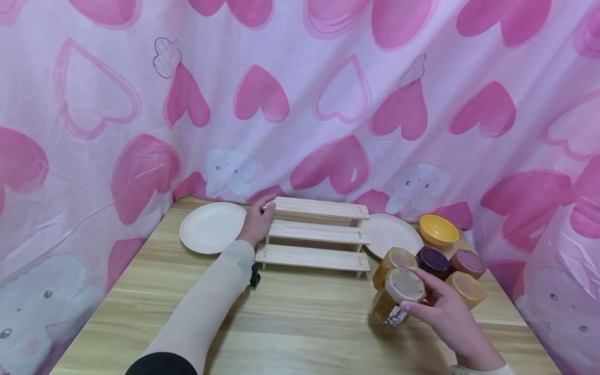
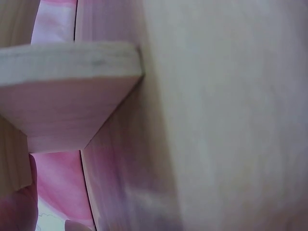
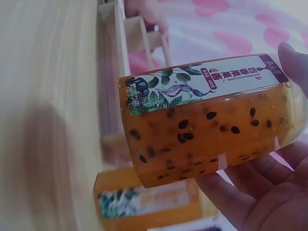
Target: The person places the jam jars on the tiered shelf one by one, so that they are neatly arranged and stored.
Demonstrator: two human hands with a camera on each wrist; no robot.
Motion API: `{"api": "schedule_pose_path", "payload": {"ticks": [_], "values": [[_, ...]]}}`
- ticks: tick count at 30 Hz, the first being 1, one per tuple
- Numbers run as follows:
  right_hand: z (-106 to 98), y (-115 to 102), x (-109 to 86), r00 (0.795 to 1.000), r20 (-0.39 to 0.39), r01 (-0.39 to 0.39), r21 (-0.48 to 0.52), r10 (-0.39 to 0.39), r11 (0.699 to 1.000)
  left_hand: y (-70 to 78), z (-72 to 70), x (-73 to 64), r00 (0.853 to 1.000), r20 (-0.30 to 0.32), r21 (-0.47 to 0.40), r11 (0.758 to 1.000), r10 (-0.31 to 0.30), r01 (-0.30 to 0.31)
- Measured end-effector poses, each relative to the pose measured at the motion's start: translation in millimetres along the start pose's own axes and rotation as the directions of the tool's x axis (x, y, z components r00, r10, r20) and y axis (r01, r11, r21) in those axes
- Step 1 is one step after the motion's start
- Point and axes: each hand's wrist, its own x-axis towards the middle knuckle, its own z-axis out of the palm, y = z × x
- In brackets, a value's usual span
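Observation:
My right hand (image 1: 442, 307) grips a hexagonal jar of orange passion fruit jam (image 3: 207, 125) by its lidded end, thumb on one side and fingers on the other. Dark seeds and a leafy label show through its side, and the jar tilts above the table. Far to the left, my left hand (image 1: 258, 221) holds the left end of the top tier of a three-step wooden rack (image 1: 311, 255). In the left wrist view, fingertips (image 2: 19, 207) lie against a wooden board of the rack.
Right of the rack stand several more jars: amber (image 1: 398, 259), dark purple (image 1: 433, 261), reddish (image 1: 469, 262) and yellow (image 1: 466, 289). Behind them are a yellow bowl (image 1: 439, 230) and a white plate (image 1: 394, 235). Another white plate (image 1: 213, 227) lies left. A pink heart-patterned curtain (image 1: 300, 130) encloses the table.

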Motion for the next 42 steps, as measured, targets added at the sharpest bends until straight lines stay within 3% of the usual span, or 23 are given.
{"api": "schedule_pose_path", "payload": {"ticks": [4,19,26,33,42], "values": [[6.1,-10.2,9.0,0.997,0.027,0.070,0.001,-0.070,0.998,0.3,-0.6,0.8,1.000,-0.003,-0.013,1.000,0.011,-0.011],[29.5,-37.8,45.1,0.996,0.085,-0.007,0.029,0.004,1.000,-6.0,-0.4,2.0,1.000,0.009,-0.022,1.000,-0.007,0.007],[40.7,-47.1,63.7,0.994,0.104,0.032,0.054,-0.037,0.998,-5.7,-0.3,4.0,1.000,0.005,-0.012,1.000,-0.001,0.001],[50.5,-56.2,81.4,0.990,0.142,0.001,0.037,-0.006,0.999,-3.1,-0.5,2.2,1.000,0.004,-0.021,1.000,0.003,-0.003],[63.5,-63.3,108.6,0.984,0.176,0.011,0.123,-0.033,0.992,-4.0,-1.0,2.6,1.000,0.005,-0.023,1.000,-0.005,0.005]]}}
